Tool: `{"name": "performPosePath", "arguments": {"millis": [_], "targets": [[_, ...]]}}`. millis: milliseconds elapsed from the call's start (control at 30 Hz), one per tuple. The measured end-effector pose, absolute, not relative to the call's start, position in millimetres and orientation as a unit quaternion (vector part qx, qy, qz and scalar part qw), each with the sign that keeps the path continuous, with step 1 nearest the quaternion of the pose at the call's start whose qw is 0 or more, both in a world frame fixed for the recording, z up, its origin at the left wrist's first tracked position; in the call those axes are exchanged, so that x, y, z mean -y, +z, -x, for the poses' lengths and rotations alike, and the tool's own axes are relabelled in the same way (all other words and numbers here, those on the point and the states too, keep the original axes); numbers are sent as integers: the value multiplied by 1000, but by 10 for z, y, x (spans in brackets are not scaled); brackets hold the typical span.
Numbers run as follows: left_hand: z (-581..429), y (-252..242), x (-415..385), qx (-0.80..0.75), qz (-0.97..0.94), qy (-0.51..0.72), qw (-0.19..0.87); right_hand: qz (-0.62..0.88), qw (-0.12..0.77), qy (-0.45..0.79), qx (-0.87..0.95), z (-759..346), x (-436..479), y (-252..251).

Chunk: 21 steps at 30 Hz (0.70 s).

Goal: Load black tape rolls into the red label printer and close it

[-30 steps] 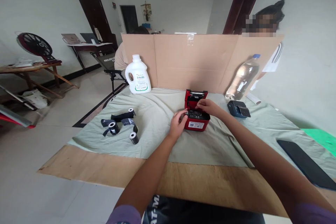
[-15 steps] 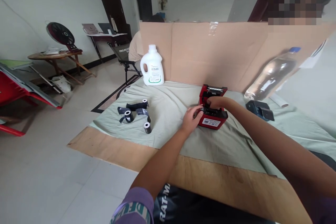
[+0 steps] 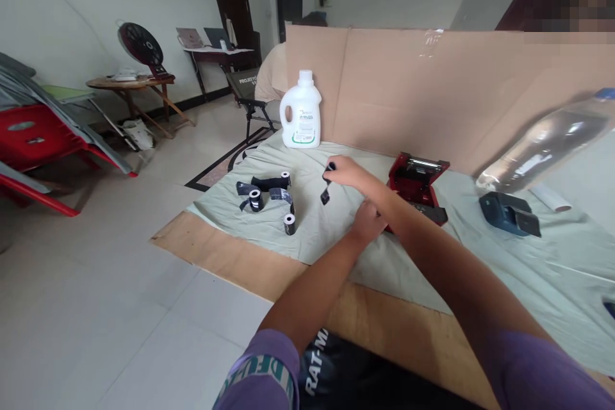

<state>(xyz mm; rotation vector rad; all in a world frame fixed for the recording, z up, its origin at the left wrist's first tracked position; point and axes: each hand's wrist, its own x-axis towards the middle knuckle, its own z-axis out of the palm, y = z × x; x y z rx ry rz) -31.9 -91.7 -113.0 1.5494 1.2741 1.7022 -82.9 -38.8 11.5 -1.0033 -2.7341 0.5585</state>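
Note:
My right hand is closed on a small black roll, its loose dark strip hanging above the cloth. My left hand lies at the near left side of the red printer-like box, partly behind my right forearm; its fingers are mostly hidden. The box's lid stands open and its inside shows. To the left, several black rolls lie on the pale green cloth, among them an upright one and one with a white core. Some have strips unrolled.
A white jug stands before the cardboard panel. At right are a dark blue device, a clear bottle and a white tube. The wooden board's edge runs along the front. A person sits behind the panel.
My right hand has come out of the red box and moved left, now with a black roll in it. My left hand remains beside the box. The view has turned, shifting the scene.

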Motion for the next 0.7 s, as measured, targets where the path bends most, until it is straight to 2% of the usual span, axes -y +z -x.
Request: {"name": "performPosePath", "arguments": {"millis": [100,267,333,467,500,633,700], "targets": [[343,-1086,945,-450,-594,623,238,390,-16,174,904,1359,398,-194],[373,-991,1062,-480,-596,600,234,428,-56,193,881,1600,378,-454],[372,-980,1065,-492,-589,597,233,445,-37,171,878,1512,427,-403],[370,-1006,1016,-497,-590,594,228,385,120,86,911,1178,811,-218],[370,-1016,1007,-494,-590,598,226,358,126,102,919,1097,967,-201],[372,-1054,1012,-470,-586,621,225,315,24,190,930,932,1597,-340],[375,-1071,1024,-457,-587,626,235,326,29,194,925,939,1779,-461]]}}
